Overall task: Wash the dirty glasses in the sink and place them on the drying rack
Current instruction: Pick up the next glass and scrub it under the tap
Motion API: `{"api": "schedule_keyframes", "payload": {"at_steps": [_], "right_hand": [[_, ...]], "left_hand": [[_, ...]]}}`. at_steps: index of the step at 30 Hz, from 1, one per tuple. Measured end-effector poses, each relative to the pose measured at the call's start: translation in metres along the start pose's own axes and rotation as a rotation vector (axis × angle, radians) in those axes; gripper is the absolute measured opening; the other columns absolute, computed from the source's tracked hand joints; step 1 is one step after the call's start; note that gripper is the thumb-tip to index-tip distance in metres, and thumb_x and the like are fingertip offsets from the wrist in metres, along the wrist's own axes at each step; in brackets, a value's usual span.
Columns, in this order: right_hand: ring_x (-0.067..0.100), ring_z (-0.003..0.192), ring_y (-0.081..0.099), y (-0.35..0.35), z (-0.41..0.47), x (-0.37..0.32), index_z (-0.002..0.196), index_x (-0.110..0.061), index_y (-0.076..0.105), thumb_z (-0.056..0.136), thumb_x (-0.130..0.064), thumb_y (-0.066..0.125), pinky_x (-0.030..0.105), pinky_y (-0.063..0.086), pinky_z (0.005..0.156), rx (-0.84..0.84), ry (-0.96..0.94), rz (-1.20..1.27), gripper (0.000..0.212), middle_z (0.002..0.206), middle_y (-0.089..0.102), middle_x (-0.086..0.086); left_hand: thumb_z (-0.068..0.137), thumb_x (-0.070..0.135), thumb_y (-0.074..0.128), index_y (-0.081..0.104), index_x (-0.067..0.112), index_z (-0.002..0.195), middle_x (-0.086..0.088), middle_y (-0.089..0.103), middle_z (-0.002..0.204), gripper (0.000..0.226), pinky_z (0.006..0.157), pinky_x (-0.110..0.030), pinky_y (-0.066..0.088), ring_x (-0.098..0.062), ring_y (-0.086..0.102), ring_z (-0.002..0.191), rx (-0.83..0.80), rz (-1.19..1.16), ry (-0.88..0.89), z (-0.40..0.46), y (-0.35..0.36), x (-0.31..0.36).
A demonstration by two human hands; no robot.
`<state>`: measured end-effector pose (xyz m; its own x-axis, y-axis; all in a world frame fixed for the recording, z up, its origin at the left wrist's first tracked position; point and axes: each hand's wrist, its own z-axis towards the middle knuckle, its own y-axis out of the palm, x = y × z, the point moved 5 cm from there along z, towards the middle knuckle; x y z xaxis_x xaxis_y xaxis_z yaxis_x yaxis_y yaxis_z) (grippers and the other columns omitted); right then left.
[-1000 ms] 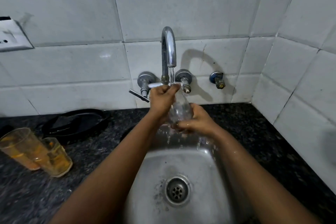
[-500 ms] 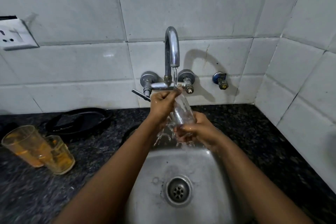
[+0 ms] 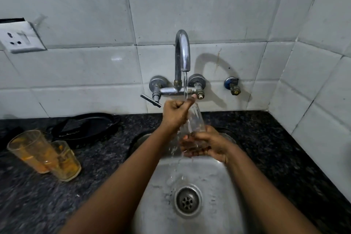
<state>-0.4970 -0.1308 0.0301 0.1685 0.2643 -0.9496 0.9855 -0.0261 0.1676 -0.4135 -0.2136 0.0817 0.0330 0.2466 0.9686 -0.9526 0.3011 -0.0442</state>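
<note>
A clear glass (image 3: 195, 121) is tilted under the running tap (image 3: 182, 53), above the steel sink (image 3: 218, 186). My right hand (image 3: 209, 144) grips its lower end from beneath. My left hand (image 3: 175, 114) is curled at the glass's upper rim, thumb up by the water stream; its fingers look tucked inside the rim. Water spills down from the glass into the basin. Two dirty glasses with orange residue (image 3: 30, 150) (image 3: 64, 159) stand together on the dark counter at the left.
A black pan or lid (image 3: 85, 127) lies on the granite counter (image 3: 284, 148) behind the dirty glasses. A wall socket (image 3: 19, 38) sits at the upper left. A small blue valve (image 3: 231, 84) sticks out right of the tap. Tiled walls close the back and right.
Both hands and the glass stay under the stream with little shift. More water now pours from the glass into the sink.
</note>
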Motion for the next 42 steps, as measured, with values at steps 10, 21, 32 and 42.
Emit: {"api": "schedule_keyframes", "payload": {"at_steps": [10, 21, 32, 42], "right_hand": [[0.025, 0.109, 0.056, -0.004, 0.029, -0.003, 0.125, -0.014, 0.044, 0.058, 0.016, 0.073, 0.027, 0.052, 0.072, 0.218, -0.218, -0.329, 0.079, 0.117, 0.056, 0.005], [0.012, 0.088, 0.06, -0.006, 0.025, -0.044, 0.103, -0.02, 0.059, 0.054, -0.023, 0.089, 0.02, 0.046, 0.069, 0.185, -0.305, -0.819, 0.057, 0.098, 0.064, -0.004], [0.02, 0.111, 0.055, 0.024, 0.053, -0.043, 0.134, -0.018, 0.046, 0.093, -0.047, 0.046, 0.033, 0.039, 0.096, 0.372, -0.335, -0.764, 0.05, 0.13, 0.057, 0.004], [0.03, 0.051, 0.065, 0.003, 0.048, 0.047, 0.094, -0.003, 0.057, 0.097, -0.05, 0.03, 0.027, 0.052, 0.036, 0.346, 0.215, 0.783, 0.055, 0.067, 0.067, 0.021]], "left_hand": [[0.097, 0.04, 0.037, 0.065, 0.013, 0.087, 0.003, 0.067, 0.073, 0.04, 0.065, -0.025, 0.049, -0.009, 0.06, 0.07, 0.064, -0.485, -0.264, 0.005, -0.015, -0.009], [0.096, 0.049, 0.032, 0.061, 0.013, 0.116, -0.017, 0.064, 0.116, 0.05, 0.096, -0.05, 0.047, -0.033, 0.062, 0.103, 0.04, -0.323, -0.646, -0.034, -0.033, -0.08], [0.097, 0.05, 0.026, 0.051, 0.001, 0.125, -0.02, 0.063, 0.115, 0.062, 0.083, -0.041, 0.048, -0.028, 0.062, 0.086, 0.085, -0.153, -0.743, -0.034, -0.053, -0.093], [0.09, 0.041, 0.053, 0.053, 0.001, 0.112, -0.017, 0.064, 0.11, 0.046, 0.083, -0.038, 0.045, -0.035, 0.058, 0.103, 0.316, 0.537, -0.265, 0.026, -0.082, -0.03]]}}
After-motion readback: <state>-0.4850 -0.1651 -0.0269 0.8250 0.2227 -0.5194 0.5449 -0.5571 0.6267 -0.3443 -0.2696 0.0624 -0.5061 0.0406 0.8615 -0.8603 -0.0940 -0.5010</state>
